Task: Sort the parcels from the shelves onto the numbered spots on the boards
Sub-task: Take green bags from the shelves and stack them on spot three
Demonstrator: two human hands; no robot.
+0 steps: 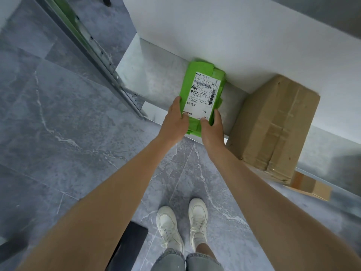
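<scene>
A green plastic parcel (203, 75) with a white shipping label lies over the front edge of a low grey shelf (156, 83). My left hand (175, 120) grips its near left corner, thumb on the label. My right hand (212, 128) grips its near right corner, thumb on top. Both hands hold the same parcel by its near end. No numbered board is in view.
A large brown cardboard box (273, 124) sits on the shelf right beside the parcel. A flat smaller carton (312, 188) lies below it. A white shelf board (234, 36) overhangs above. A metal upright (101, 55) runs at the left. Grey tiled floor and my white shoes are below.
</scene>
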